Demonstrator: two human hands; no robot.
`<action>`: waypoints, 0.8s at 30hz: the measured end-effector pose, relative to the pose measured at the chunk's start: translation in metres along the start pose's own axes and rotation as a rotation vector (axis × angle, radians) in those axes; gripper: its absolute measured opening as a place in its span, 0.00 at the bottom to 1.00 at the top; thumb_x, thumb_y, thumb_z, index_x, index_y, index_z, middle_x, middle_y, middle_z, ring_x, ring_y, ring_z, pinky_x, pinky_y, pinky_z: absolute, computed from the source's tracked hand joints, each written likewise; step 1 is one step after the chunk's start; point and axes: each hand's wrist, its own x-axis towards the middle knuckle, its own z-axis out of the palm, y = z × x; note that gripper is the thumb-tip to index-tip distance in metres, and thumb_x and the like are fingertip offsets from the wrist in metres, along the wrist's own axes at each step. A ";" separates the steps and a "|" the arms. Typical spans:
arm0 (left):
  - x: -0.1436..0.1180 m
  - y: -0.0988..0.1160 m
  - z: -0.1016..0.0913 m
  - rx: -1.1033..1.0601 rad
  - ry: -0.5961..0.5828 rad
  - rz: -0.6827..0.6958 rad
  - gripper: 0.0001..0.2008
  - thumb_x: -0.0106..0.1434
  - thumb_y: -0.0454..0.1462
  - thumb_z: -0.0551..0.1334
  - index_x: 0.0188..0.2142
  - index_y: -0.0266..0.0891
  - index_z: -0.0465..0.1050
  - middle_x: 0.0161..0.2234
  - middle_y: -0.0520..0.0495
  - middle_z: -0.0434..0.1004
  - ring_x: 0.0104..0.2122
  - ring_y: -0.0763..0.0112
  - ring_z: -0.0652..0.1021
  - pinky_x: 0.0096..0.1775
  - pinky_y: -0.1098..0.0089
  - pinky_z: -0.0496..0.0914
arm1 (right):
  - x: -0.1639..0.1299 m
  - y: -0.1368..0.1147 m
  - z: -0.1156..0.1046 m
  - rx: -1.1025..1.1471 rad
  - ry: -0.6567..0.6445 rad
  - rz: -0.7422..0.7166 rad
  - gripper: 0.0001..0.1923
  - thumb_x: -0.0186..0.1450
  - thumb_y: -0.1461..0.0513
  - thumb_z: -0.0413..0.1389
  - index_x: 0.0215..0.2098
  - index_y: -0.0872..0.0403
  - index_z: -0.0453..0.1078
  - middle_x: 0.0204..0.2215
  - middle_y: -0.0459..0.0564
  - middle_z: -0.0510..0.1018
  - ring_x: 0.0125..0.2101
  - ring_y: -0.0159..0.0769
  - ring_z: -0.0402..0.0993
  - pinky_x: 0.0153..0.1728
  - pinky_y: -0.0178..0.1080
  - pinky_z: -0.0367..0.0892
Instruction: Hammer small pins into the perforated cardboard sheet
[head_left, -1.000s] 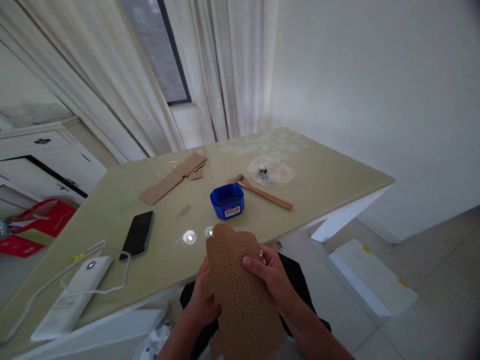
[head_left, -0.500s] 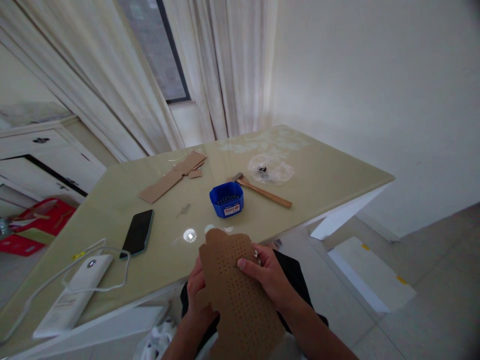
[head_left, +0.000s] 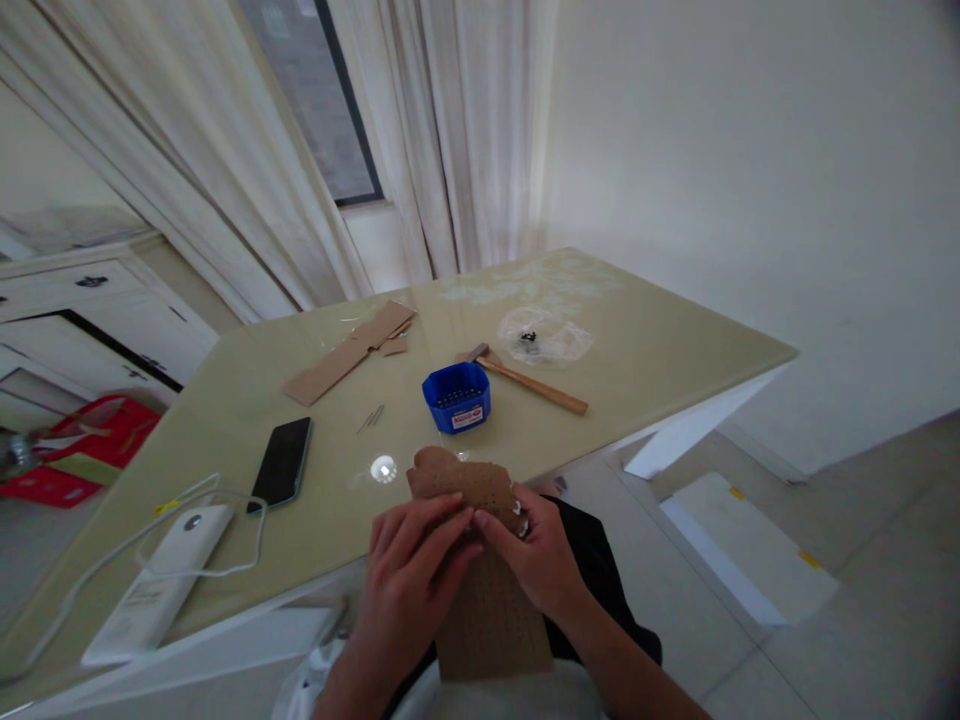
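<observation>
A piece of brown cardboard point(head_left: 491, 610) with ragged edges and rows of small holes stands tilted over my lap. My right hand point(head_left: 536, 550) grips its right edge, thumb on the front face and the other fingers behind. White torn bits point(head_left: 520, 508) show at that edge beside the fingers. Across the front face lies my left hand point(head_left: 416, 565), its fingers bent and close together, the tips meeting near my right thumb. Whatever those fingertips may pinch is hidden. Just beyond the cardboard sits a blue plastic box point(head_left: 456, 398) with holes in its bottom.
Behind the box lie a hammer point(head_left: 532, 385) and a clear plastic bag point(head_left: 547, 337) with small dark pieces. Cardboard strips point(head_left: 349, 352), thin metal pins point(head_left: 370, 418), a phone point(head_left: 281, 464) and a white power bank point(head_left: 161, 585) with a cable are on the table point(head_left: 660, 370).
My left hand has left the cardboard's left edge and come over its front, up to my right thumb. The cardboard's upper part has tilted. My right hand keeps its grip.
</observation>
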 end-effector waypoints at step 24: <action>0.072 -0.204 0.005 0.387 -0.016 -0.879 0.20 0.70 0.48 0.59 0.44 0.37 0.85 0.42 0.37 0.88 0.41 0.53 0.83 0.47 0.60 0.74 | 0.003 0.011 -0.003 -0.016 -0.022 0.082 0.23 0.67 0.44 0.66 0.43 0.57 0.80 0.33 0.51 0.82 0.32 0.39 0.76 0.35 0.38 0.72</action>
